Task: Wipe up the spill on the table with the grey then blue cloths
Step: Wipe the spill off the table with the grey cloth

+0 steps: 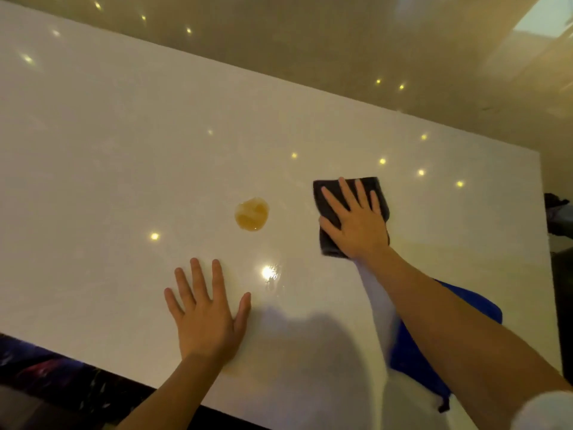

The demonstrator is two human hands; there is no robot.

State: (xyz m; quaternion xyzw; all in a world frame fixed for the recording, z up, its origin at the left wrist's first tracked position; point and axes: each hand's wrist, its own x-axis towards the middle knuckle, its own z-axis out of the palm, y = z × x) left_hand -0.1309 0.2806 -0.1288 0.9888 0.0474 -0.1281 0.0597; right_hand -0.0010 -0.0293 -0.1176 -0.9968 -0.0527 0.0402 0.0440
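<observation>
A round amber spill (251,214) lies near the middle of the glossy white table (124,144). To its right a folded dark grey cloth (328,243) rests flat, and my right hand (356,221) presses on top of it with fingers spread. The blue cloth (477,302) lies near the table's front right corner, mostly hidden under my right forearm. My left hand (206,315) lies flat and open on the table, in front of the spill and a little to its left, holding nothing.
A small wet smear (273,276) glints between my left hand and the spill. The table's near edge (93,364) runs diagonally at lower left, with dark floor below. A dark object (558,209) stands beyond the table's right edge.
</observation>
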